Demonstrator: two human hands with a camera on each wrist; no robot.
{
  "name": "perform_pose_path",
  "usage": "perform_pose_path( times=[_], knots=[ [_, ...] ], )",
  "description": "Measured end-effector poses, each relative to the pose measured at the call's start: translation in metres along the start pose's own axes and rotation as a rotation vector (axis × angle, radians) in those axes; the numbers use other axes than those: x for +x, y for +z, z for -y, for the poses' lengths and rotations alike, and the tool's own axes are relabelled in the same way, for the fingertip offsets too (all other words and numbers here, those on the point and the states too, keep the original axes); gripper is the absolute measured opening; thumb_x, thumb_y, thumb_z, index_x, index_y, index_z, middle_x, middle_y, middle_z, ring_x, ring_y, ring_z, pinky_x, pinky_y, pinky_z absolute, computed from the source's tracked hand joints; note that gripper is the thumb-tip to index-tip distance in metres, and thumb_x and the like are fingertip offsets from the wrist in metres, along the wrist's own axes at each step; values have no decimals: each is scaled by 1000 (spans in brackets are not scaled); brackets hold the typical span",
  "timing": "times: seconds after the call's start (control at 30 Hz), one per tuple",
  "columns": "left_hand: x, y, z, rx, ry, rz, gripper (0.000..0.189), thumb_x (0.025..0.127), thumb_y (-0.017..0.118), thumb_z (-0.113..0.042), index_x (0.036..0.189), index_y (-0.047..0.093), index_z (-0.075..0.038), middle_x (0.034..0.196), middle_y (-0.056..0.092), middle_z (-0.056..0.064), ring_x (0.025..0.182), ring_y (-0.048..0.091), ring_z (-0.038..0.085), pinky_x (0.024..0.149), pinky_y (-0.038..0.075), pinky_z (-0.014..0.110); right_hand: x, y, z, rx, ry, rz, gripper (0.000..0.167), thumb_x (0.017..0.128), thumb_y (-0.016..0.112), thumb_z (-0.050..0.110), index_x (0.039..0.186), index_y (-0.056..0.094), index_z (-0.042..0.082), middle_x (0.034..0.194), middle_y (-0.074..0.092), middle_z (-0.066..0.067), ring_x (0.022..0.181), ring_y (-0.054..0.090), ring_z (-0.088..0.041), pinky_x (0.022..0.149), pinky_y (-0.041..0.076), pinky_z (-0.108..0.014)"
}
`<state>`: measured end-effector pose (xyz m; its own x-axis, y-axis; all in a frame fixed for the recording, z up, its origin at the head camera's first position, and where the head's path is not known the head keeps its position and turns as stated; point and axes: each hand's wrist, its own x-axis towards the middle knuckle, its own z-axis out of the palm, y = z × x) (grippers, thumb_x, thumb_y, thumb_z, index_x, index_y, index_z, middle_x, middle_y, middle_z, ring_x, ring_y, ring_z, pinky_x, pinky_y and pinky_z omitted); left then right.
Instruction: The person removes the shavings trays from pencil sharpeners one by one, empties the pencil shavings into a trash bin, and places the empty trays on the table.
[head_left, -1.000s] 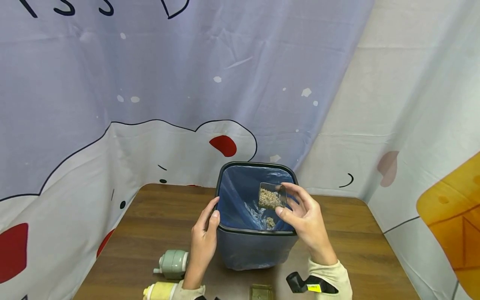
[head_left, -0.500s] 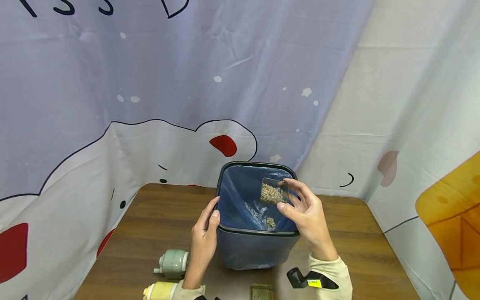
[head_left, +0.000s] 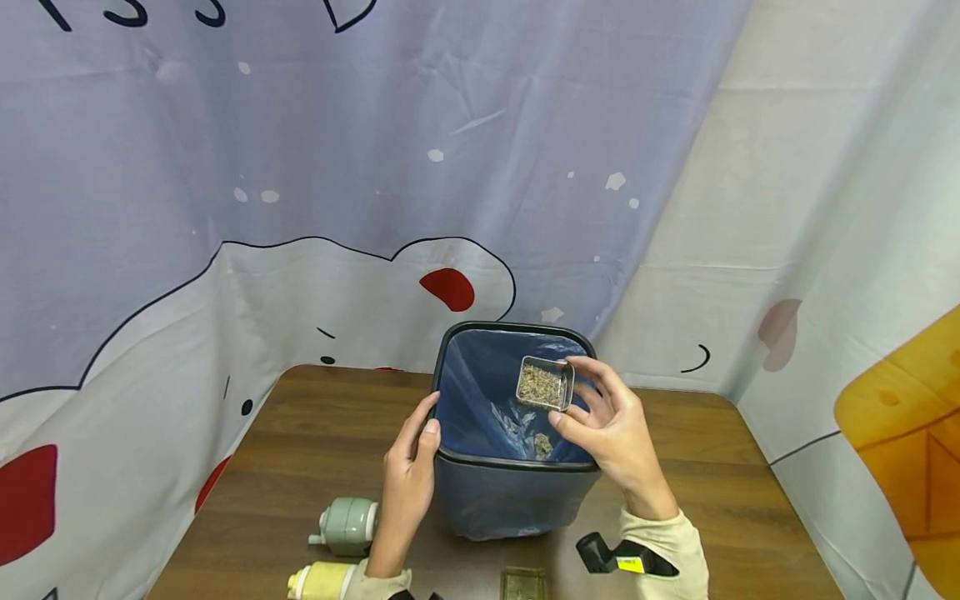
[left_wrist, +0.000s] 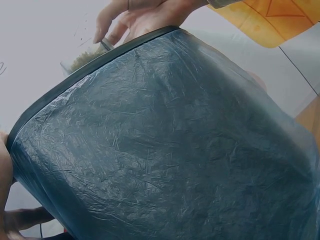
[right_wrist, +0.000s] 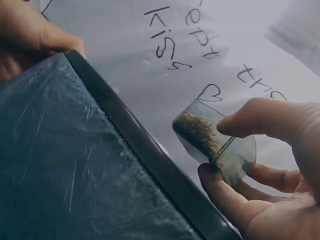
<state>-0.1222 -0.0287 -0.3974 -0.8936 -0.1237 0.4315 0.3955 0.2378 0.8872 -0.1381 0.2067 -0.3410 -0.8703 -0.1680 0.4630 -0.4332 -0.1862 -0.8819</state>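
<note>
A trash bin [head_left: 517, 500] lined with a blue bag [head_left: 472, 392] stands on the table, its dark rim [head_left: 517, 463] facing up. My left hand [head_left: 408, 475] holds it at the left side, fingertips and thumb right at the rim. Over the bin's mouth, my right hand [head_left: 618, 442] pinches a small clear box [right_wrist: 192, 107] between thumb and fingers. Tan, crumb-like grains [head_left: 538, 385] lie inside this box, heaped toward one side in the right wrist view. A small clump of similar grains [head_left: 542, 446] rests on the bag inside the bin. In the left wrist view the bin hides most of the box.
Left of the bin lie a green rounded container with a spout [head_left: 347, 527] and a yellow one [head_left: 322, 581], partly cut off. A small greenish-gold rectangular piece [head_left: 522, 585] sits at the front edge of view. A printed curtain [head_left: 375, 167] hangs behind the wooden table [head_left: 720, 467].
The clear box has tipped back, so its open side and the grains now face the head camera more squarely. My left hand and the bin have stayed put.
</note>
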Motion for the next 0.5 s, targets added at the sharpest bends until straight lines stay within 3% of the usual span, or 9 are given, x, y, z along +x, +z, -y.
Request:
perform_pose_path(
  times=[0.3,0.5],
  knots=[
    [0,0,1,-1,-2,-3,35,97,44,-14,131,51,-13,131,52,5,114,52,21,91,42,46,0,2,-3,-137,-39,2,67,70,65,-19,129,37,-7,135,36,-21,114,49,-28,82,50,-31],
    [0,0,1,-2,-1,-1,35,97,44,-15,131,51,-14,131,52,5,115,52,20,92,41,46,-1,3,1,-338,-55,-21,69,71,71,-11,131,42,4,137,40,-12,118,47,-25,86,47,-28]
  ],
)
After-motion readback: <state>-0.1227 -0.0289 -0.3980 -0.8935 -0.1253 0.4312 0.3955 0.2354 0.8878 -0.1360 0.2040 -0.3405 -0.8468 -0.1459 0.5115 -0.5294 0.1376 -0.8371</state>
